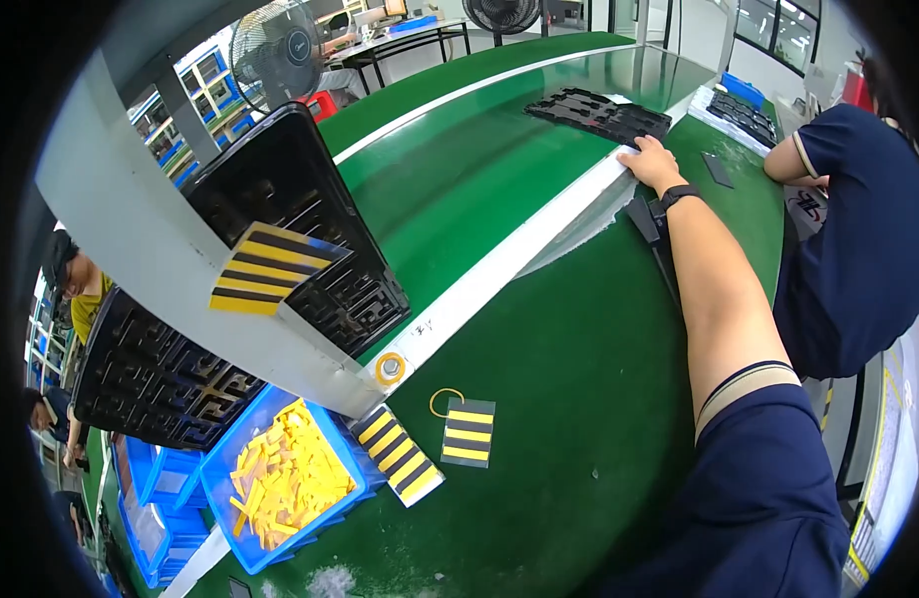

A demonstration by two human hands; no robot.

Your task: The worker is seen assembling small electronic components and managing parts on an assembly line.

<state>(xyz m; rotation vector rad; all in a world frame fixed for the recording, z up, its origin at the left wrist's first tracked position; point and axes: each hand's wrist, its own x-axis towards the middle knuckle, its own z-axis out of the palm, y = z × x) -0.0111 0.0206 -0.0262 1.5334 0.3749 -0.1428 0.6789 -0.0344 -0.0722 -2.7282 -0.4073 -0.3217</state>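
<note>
My right arm reaches far forward from the lower right, a dark band round its wrist. At its end my right hand (653, 161) is on the near right edge of a black molded tray (594, 115), which lies flat on the green conveyor belt (459, 189). The fingers look closed on the tray's rim, though the fingertips are partly hidden. A small pale piece (617, 99) rests at the tray's far side. Beside my forearm lies a dark, long-handled tool (651, 227), partly covered by the arm. My left hand is out of view.
Black trays (325, 199) stand upright by a grey pillar (160, 219). A blue bin (325, 518) holds yellow strips (290, 473). Striped cards (468, 434) and a yellow ring (445, 402) lie on the green table. A co-worker (858, 239) sits at right near another tray (744, 118).
</note>
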